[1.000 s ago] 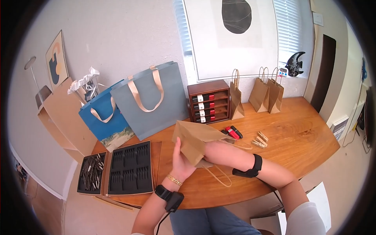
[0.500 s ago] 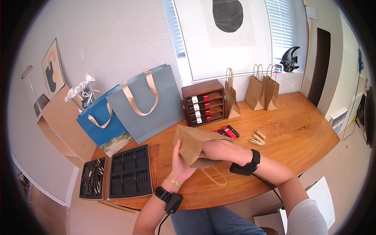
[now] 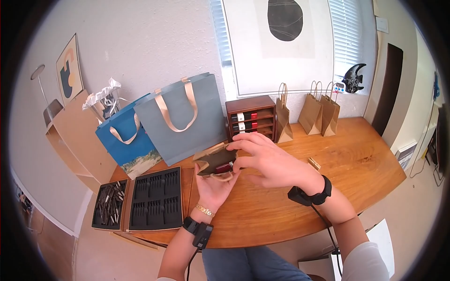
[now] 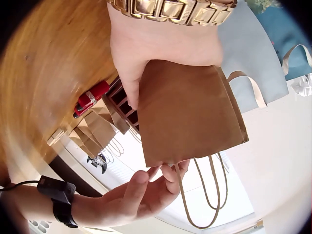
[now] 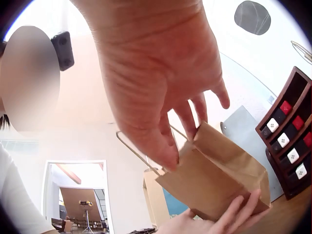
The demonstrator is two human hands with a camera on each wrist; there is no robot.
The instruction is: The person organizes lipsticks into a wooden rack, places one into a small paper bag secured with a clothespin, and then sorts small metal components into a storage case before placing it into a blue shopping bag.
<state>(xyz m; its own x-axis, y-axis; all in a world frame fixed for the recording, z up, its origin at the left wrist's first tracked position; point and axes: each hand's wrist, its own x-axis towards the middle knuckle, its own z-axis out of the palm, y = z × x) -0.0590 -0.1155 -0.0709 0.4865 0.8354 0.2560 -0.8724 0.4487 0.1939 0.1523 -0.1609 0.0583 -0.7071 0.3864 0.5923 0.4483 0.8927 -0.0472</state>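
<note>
A small brown paper bag [image 3: 202, 156] is tilted with its mouth toward the head camera. A dark red item [image 3: 224, 167] with light lettering shows inside it. My left hand [image 3: 212, 193] grips the bag around its lower part; in the left wrist view its thumb lies along one side. At the mouth, my right hand [image 3: 269, 161] has its thumb [image 5: 168, 153] at the near rim and fingers at the far rim, around one end. Twisted paper handles [image 4: 214, 190] hang loose from the rim. Red and black tubes [image 4: 92, 95] lie on the table.
Behind the hands stand a wooden rack [image 3: 251, 104] with small boxes and several brown bags [image 3: 310, 114]. Clothespins [image 3: 314, 164] lie at the right. Leftward are a grey-blue bag [image 3: 183, 140], a blue bag [image 3: 112, 147] and a black tray [image 3: 154, 199].
My right hand has come out of the bag and is now at its rim. The bag's mouth has turned up toward the head camera, showing the dark red item inside.
</note>
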